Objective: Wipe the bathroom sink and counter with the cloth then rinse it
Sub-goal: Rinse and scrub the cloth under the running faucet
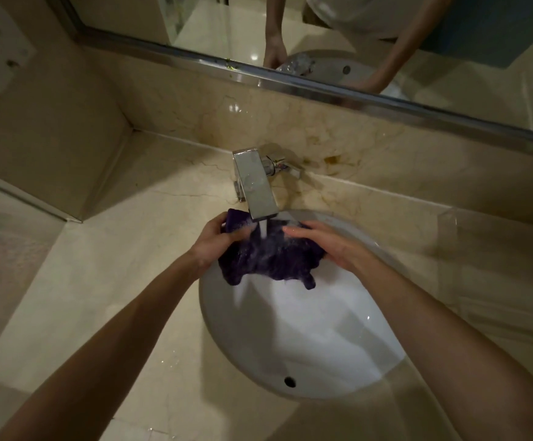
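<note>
Head view: dark purple cloth [271, 259] bunched, soaked under tap stream; both hands' fingers [243, 232] gripping it.

Beige marble counter [106, 281], wet droplets; white oval sink [306, 338] set in; chrome faucet [255, 186] at back.

Bathroom: sink [306, 338], faucet [255, 186], mirror [354, 43], marble counter [115, 281].

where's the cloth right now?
Head view, centre: the purple cloth is bunched over the far side of the white sink, under the faucet stream, held between the left hand and right hand.
</note>
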A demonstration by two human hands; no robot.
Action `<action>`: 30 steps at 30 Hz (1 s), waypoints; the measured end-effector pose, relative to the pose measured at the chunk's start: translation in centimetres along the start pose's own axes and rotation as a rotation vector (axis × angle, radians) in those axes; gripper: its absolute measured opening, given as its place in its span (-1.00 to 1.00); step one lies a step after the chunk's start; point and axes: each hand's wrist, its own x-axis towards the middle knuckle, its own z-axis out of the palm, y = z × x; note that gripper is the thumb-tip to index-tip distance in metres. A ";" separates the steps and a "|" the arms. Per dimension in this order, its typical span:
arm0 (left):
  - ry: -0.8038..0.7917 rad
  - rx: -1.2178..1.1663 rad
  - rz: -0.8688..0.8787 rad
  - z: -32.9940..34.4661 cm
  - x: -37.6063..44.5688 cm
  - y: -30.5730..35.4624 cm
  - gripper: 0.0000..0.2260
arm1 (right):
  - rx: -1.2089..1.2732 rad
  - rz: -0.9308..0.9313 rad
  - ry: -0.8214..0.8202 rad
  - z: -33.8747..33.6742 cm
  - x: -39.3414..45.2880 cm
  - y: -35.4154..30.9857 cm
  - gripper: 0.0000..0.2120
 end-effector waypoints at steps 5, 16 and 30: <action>0.035 0.157 0.146 0.7 -0.2 -0.3 -0.70 | -0.128 0.024 0.057 1.1 -0.4 -1.0 -0.61; -0.143 0.340 0.419 5.1 -2.8 -2.4 -0.18 | 0.434 0.042 0.053 3.9 1.3 1.0 -0.50; 0.097 0.688 0.458 2.0 0.0 -3.7 -0.32 | 0.600 0.023 -0.063 3.1 0.4 0.5 -0.56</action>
